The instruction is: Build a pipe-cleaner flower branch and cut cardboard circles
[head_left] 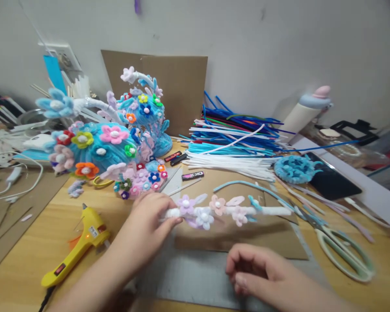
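My left hand (154, 216) is closed around the left end of a white fuzzy stem (276, 211), held level above the cardboard. Along the stem sit pipe-cleaner flowers: a lilac one (186, 203), a pale blue-white one (204, 218), a peach one (217, 204) and a pink one (239, 215), with small leaves and a blue piece (255, 202). My right hand (258, 271) is below the stem, apart from it, fingers curled in towards the thumb; nothing shows in them. Under the stem lies a brown cardboard sheet (240, 242) on a grey mat (182, 277).
A yellow glue gun (89, 234) lies left; scissors (341, 251) lie right. Flower-covered blue pieces (100, 138) stand at back left. Behind are bundled pipe cleaners (234, 147), a blue fuzzy disc (295, 168), a phone (334, 177) and a bottle (307, 110).
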### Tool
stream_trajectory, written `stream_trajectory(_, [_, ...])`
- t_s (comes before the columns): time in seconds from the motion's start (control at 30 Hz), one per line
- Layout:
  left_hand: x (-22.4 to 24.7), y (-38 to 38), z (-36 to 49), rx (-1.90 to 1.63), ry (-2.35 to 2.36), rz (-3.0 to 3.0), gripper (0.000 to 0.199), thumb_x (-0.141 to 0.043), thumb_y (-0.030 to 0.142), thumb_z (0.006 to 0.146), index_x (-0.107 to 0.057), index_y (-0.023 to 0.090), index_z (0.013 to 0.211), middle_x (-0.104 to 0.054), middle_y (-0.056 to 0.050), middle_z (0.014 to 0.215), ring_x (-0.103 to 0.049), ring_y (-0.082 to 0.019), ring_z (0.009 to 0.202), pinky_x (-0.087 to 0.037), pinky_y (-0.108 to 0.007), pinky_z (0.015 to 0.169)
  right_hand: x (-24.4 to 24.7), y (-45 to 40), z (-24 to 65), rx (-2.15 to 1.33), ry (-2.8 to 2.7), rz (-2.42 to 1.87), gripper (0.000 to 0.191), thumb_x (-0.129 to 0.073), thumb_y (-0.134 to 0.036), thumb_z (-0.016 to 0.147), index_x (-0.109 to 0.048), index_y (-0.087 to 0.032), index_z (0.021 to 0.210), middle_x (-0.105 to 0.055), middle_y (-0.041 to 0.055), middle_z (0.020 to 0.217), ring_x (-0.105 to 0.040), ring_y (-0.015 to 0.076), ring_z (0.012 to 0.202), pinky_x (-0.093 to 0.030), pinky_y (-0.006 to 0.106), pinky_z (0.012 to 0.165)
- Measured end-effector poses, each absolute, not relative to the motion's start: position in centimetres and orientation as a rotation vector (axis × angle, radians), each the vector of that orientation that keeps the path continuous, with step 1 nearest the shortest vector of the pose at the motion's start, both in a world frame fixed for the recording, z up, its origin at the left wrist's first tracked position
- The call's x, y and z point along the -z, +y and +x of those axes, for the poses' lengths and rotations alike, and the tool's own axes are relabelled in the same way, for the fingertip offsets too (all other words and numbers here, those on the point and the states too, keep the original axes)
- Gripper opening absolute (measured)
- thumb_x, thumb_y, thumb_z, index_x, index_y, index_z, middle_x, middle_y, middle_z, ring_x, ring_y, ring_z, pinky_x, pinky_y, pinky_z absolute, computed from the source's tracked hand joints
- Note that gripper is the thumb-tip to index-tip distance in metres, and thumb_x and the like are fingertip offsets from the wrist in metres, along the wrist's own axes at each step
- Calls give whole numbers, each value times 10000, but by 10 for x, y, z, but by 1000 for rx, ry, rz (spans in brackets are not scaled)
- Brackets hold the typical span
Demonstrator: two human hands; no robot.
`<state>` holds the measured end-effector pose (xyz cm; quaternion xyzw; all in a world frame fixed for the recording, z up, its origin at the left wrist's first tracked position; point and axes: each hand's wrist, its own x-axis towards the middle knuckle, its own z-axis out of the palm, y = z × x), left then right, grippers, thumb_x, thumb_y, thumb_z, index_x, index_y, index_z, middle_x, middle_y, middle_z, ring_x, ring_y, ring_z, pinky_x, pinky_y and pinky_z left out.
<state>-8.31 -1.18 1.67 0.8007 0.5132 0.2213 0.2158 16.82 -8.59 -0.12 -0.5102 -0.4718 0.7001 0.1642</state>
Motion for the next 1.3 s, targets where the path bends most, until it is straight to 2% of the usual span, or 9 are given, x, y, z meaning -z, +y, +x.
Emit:
stream_trajectory(0.13, [-15,-46,-84,-879,1502,2215,100,-584,331,835,-632,259,885,-674,-24,956,-589,-236,951,-420,-396,866,10,-102,166,-1962,-1043,-1238,314,-628,-475,799,-606,-221,983,-600,43,891,-562,149,764,-438,305,728])
stream_trajectory(0.27, [-4,-72,-69,-1035,1575,2068,110,-575,343,850,-638,266,895,-673,-24,981,-597,-230,959,-440,-388,862,6,-97,149,-1776,-814,-1053,320,-683,-406,779,-609,-267,1057,-593,45,1054,-573,170,920,-451,312,797])
stream_trajectory(0.5, [7,-88,-32,-1264,1637,1844,104,-574,310,847,-638,229,859,-670,-36,951,-606,-226,941,-450,-379,847,3,-66,131,-1578,-715,-790,160,-614,-331,778,-634,-236,905,-648,35,1024,-586,195,929,-454,335,822])
stream_trajectory(0.8, [20,-83,-22,-1530,1567,2184,75,-669,206,785,-633,208,850,-675,-25,892,-611,-199,852,-409,-331,794,4,-44,139,-1469,-661,-839,206,-722,-319,716,-714,-202,885,-710,21,898,-580,141,808,-424,240,710])
stream_trajectory(0.9, [20,-86,-20,-1477,1536,2193,90,-661,217,791,-622,203,871,-670,-43,923,-599,-217,886,-384,-346,823,0,-41,143,-1480,-687,-775,154,-734,-282,698,-729,-211,834,-712,8,859,-590,139,799,-429,239,710])
stream_trajectory(1.07, [8,-90,-22,-1254,1278,1688,307,-547,424,842,-614,209,1051,-651,-70,1001,-566,-249,966,-380,-359,833,-7,-34,158,-1459,-786,-769,77,-729,-270,686,-705,-198,693,-681,-1,769,-589,141,800,-433,247,776])
stream_trajectory(1.17, [-7,-83,-25,-1136,1190,1195,310,-624,439,780,-623,177,946,-634,-57,893,-562,-175,788,-400,-274,676,-10,-34,167,-1514,-786,-782,86,-743,-245,651,-675,-193,663,-638,-22,714,-553,108,679,-435,236,737])
stream_trajectory(1.23, [-17,-77,-27,-958,1099,963,324,-718,394,704,-615,157,900,-613,-37,826,-519,-116,661,-353,-217,556,-11,-37,169,-1580,-773,-792,107,-754,-223,623,-665,-185,670,-612,-31,686,-501,83,584,-422,222,653])
stream_trajectory(1.3, [-23,-74,-27,-802,988,856,320,-740,352,692,-611,142,897,-601,-29,792,-492,-87,617,-319,-190,510,-9,-41,169,-1612,-758,-811,128,-762,-217,610,-667,-178,686,-600,-34,664,-474,74,547,-398,212,592])
